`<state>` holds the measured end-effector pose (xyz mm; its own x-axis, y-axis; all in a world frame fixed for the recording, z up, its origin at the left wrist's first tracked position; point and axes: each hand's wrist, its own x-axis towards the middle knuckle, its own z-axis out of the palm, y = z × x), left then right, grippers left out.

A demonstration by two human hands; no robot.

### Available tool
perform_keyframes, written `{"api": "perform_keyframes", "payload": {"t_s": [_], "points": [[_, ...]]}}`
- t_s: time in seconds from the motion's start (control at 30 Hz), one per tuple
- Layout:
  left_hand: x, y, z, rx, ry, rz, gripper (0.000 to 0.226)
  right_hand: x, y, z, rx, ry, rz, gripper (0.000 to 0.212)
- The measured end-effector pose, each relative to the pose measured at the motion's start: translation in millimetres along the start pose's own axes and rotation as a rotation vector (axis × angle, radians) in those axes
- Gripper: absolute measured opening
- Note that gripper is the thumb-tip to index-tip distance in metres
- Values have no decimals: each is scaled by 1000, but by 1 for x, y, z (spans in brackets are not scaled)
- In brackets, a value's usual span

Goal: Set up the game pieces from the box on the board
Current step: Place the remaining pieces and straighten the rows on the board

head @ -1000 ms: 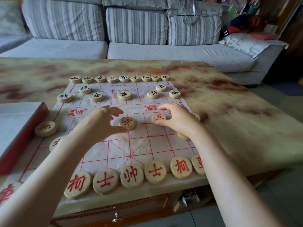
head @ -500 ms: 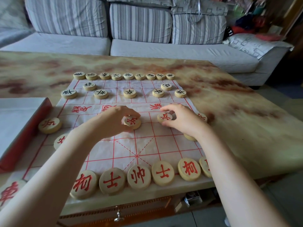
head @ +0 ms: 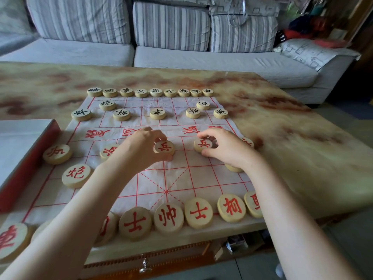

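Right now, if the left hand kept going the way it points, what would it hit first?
Probably the far black-lettered piece, though depth is unclear. The left hand, gripping the middle red piece, would pass close to the right hand pinching the right-side red piece.

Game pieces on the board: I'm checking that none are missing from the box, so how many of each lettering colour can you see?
Black-lettered pieces: 16
Red-lettered pieces: 13
Pieces with lettering hidden: 2
Total: 31
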<state>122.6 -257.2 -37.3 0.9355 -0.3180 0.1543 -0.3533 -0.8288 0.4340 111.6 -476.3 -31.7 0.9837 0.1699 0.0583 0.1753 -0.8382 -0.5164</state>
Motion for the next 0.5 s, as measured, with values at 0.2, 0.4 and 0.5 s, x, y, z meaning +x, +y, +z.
{"api": "perform_keyframes", "payload": {"t_s": [0.2, 0.4, 0.5], "points": [[0, -1, 1, 9, 13, 9, 55, 0, 4, -3, 12, -54, 15, 47], [1, -2, 2, 10, 22, 11, 56, 0, 3, -3, 10, -59, 24, 48], [1, -2, 2, 6, 28, 14, 56, 0, 3, -3, 10, -65, 15, 48]]}}
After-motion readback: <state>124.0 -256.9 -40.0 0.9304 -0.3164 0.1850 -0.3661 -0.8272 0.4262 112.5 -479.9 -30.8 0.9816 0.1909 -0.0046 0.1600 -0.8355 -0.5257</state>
